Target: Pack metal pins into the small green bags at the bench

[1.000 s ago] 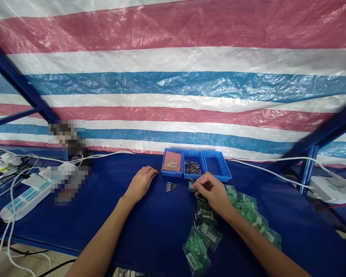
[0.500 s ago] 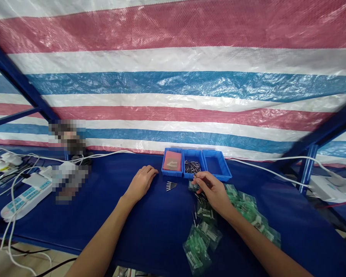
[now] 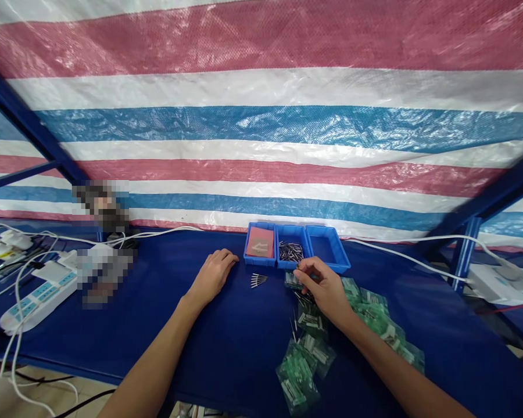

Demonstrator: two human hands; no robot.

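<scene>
My left hand point(image 3: 212, 274) lies on the blue table with its fingers extended, holding nothing. To its right is a small fan of thin metal pins point(image 3: 258, 281). My right hand point(image 3: 325, 287) is at the front edge of the middle blue bin point(image 3: 287, 266), thumb and fingers pinched together. What is between the fingertips is too small to make out. Dark, slender metal pieces point(image 3: 290, 252) fill much of that bin. More thin pieces point(image 3: 304, 299) lie loose under my right hand, partly hidden by it, beside small clear bags point(image 3: 311, 319).
The left bin point(image 3: 260, 262) holds a pink sheet with pale pieces on it; the right bin point(image 3: 326, 241) adjoins the middle one. Green-tinted bags point(image 3: 379, 316) lie right of my forearm. A power strip point(image 3: 39, 302) with white cables is at the left. Behind hangs a striped sheet point(image 3: 261, 128).
My right hand has shifted very slightly to the right, still pinched. My left hand and the pins beside it have stayed in place.
</scene>
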